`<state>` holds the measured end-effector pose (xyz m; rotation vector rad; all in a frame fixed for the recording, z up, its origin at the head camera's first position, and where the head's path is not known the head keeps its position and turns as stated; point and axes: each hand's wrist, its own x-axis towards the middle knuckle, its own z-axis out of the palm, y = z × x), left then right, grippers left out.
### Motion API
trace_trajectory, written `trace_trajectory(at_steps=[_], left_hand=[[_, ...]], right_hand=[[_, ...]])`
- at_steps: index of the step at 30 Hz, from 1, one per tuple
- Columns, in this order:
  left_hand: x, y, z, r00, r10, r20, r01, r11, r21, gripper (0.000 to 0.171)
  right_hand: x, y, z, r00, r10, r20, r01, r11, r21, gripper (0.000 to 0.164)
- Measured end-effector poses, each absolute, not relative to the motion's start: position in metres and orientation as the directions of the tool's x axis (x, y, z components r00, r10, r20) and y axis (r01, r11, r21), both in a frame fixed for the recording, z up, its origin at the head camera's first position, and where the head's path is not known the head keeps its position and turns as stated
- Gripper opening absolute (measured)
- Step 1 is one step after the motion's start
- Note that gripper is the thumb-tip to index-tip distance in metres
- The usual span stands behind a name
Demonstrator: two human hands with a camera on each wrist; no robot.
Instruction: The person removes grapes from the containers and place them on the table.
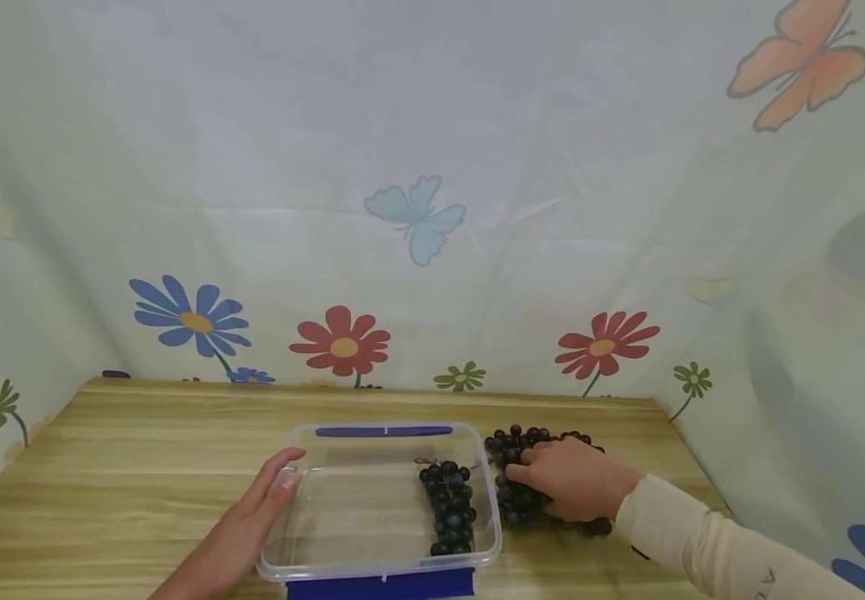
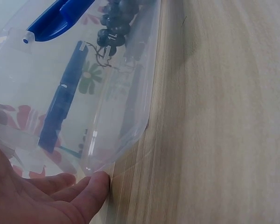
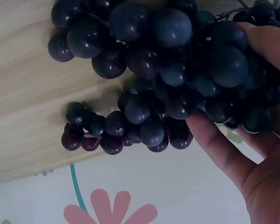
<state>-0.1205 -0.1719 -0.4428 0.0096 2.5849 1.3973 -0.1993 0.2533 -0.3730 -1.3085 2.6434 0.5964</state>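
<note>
A clear plastic food container (image 1: 372,571) with blue side clips stands in front of me. Inside, along its right wall, lies one bunch of dark grapes (image 1: 449,510). My left hand (image 1: 248,517) holds the container's left side, thumb at the rim; in the left wrist view its fingers (image 2: 91,193) lie against the outer wall. To the right of the container, my right hand (image 1: 571,479) grips a bunch of dark grapes (image 3: 228,65), thumb on one side and fingers on the other. Another part of the dark grapes (image 3: 112,126) lies beside it on the table.
The wooden table (image 1: 155,450) ends at a cloth backdrop (image 1: 402,317) printed with flowers and butterflies, which also rises on both sides. More grapes (image 1: 515,437) lie behind my right hand, close to the container's right wall.
</note>
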Motion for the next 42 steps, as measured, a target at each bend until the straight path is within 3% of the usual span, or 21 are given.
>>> trace_trajectory(at_steps=[10,27,42], left_hand=[[-0.123,-0.171,-0.442,-0.972,0.101,-0.21,-0.121,0.551,0.826,0.059],[-0.125,-0.172,-0.444,-0.968,0.104,-0.228,-0.137,0.542,0.829,0.061],[-0.124,-0.173,-0.442,-0.971,0.115,-0.208,-0.116,0.535,0.837,0.059]], right_hand=[[-0.199,0.256,-0.383,-0.622,-0.747,-0.233,-0.783,0.598,0.174,0.047],[-0.199,0.261,-0.383,-0.602,-0.776,-0.185,-0.797,0.572,0.193,0.056],[-0.192,0.267,-0.375,-0.661,-0.736,-0.148,-0.75,0.651,0.114,0.072]])
